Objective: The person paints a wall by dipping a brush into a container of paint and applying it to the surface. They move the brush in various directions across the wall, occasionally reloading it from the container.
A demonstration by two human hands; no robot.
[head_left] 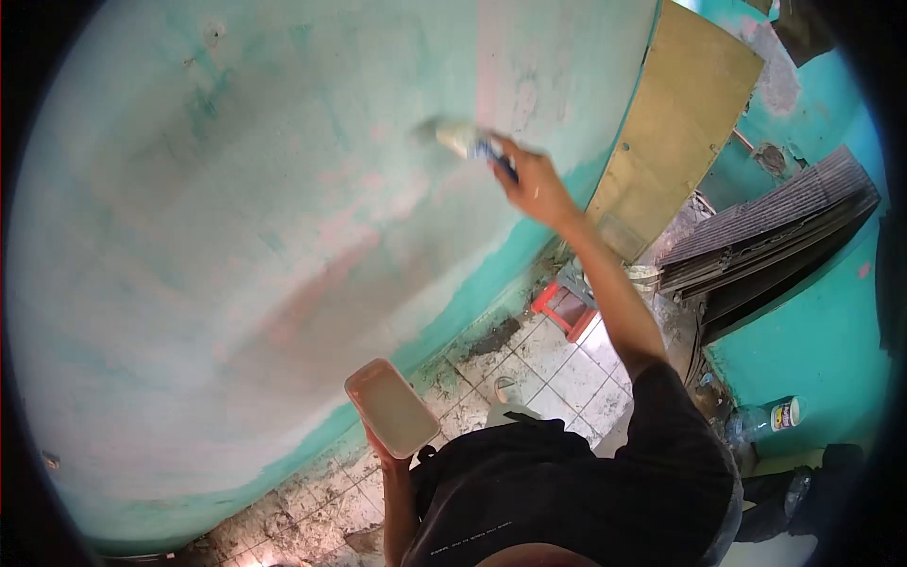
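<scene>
Black shirt (pixel 586 482): closest to the camera, filling the lower right, with both bare arms coming out of it.
Left hand (pixel 383 452): raised in front of the chest, fingers curled up around the lower end of a container from beneath and clasping it.
Container (pixel 390 406): a shallow rectangular tub with rounded corners. It is tilted, with its open face turned up and pale inside, and it is held clear of the wall over the floor's edge.
Tiled floor (pixel 529 369): light tiles, dirty and splashed, running along the foot of the wall.
Right hand (pixel 532 184): at the end of the outstretched arm, closed tight around a brush handle.
Brush (pixel 465 140): blue at the handle where the fingers cover it. Its pale bristle end points left and is pressed against the wall, high up and well apart from the container.
Wall (pixel 236 236): a wide surface, mostly whitish with pinkish patches, and turquoise showing along its lower band.
Red stool (pixel 567 307): low, on the tiles just beside the base of the wall, under the reaching arm.
Board (pixel 675 123): a tan sheet leaning upright past the wall's end.
Dark ribbed sheets (pixel 775 227): stacked at a slant against the turquoise side wall.
Bottle (pixel 770 416): lying low by that side wall.
</scene>
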